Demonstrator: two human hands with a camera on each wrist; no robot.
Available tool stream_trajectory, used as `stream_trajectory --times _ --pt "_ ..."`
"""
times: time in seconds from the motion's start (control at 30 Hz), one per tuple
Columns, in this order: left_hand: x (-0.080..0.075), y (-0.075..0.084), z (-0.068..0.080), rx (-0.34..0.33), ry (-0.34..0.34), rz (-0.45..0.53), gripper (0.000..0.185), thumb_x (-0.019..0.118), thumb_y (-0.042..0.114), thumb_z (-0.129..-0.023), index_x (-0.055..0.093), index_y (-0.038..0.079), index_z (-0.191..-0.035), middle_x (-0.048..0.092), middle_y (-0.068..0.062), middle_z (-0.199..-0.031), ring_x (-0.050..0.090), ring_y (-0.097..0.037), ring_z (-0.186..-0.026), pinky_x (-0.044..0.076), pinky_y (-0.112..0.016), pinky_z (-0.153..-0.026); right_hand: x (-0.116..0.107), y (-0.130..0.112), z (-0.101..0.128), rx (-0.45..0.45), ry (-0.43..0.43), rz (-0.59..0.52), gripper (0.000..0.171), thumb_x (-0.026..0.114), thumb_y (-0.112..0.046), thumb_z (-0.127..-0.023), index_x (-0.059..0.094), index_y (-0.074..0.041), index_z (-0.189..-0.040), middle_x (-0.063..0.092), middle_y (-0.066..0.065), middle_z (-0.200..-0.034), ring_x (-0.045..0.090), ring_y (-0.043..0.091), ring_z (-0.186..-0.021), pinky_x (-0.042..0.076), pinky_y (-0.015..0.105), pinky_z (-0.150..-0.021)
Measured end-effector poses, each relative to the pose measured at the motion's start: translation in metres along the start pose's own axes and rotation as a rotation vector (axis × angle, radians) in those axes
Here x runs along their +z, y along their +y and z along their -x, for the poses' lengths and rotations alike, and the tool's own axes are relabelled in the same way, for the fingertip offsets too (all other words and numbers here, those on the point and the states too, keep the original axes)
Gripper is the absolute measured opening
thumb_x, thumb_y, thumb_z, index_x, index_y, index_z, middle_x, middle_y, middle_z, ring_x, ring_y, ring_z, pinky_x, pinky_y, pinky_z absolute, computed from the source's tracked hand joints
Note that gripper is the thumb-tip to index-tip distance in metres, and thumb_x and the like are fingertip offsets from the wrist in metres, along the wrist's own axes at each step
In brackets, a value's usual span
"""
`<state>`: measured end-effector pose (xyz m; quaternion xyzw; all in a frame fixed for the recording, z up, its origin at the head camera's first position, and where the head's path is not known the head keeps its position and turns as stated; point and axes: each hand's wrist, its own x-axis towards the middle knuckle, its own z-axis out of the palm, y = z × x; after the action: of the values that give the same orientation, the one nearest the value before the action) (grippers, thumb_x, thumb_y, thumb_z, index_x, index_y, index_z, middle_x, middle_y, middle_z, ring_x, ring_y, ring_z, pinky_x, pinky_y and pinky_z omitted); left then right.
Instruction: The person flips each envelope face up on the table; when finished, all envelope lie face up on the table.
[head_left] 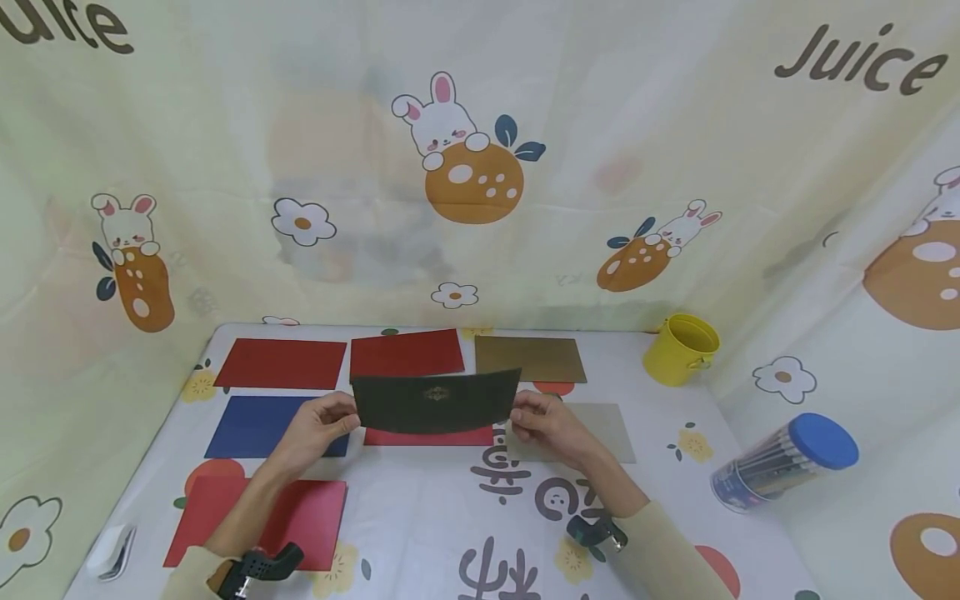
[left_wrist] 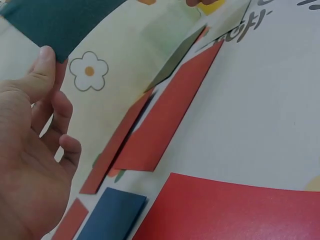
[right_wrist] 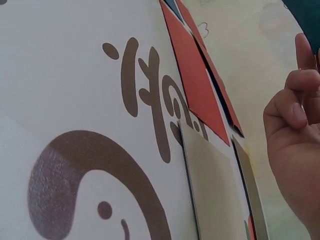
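Both hands hold a dark green card (head_left: 437,402) up over the table (head_left: 420,508), one short end each: left hand (head_left: 315,431) pinches the left end, right hand (head_left: 550,427) pinches the right end. The card bows a little and has a small gold mark in the middle, too small to read. It hides most of a red sheet (head_left: 429,437) lying under it, only a lower strip shows. The right hand covers part of a grey sheet (head_left: 600,433). Left wrist view shows just the card's corner (left_wrist: 52,22) at the thumb tip; right wrist view shows only curled fingers (right_wrist: 295,107) and a sliver of card at the top edge, so the grip is not clear there. Only the head view shows the yellow cup (head_left: 681,348) at the far right and the blue-lidded pen tub (head_left: 783,461) lying on its side, both well apart from the hands. Bare cloth near the front edge between the forearms. A red sheet (head_left: 296,517) at front left is partly covered by the left forearm
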<state>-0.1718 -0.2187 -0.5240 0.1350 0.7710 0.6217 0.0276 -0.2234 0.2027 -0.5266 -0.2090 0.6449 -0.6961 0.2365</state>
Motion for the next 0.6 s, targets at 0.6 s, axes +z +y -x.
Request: stream_trajectory --times 0.6 --pt "-0.0061 -0.0032 -0.0025 0.095 -0.107 0.034 0.076 0.065 0.006 -0.097 0.024 0.019 -0.161 0.065 -0.018 -0.099 0.060 -0.040 -0.092 0.053 -0.025 -0.081 0.0000 -0.0026 -0.0030 0.022 0.032 0.147 0.081 0.068 -0.008 -0.095 0.026 -0.035 -0.159 0.052 0.005 -0.067 0.038 0.019 -0.054 0.024 0.048 -0.054"
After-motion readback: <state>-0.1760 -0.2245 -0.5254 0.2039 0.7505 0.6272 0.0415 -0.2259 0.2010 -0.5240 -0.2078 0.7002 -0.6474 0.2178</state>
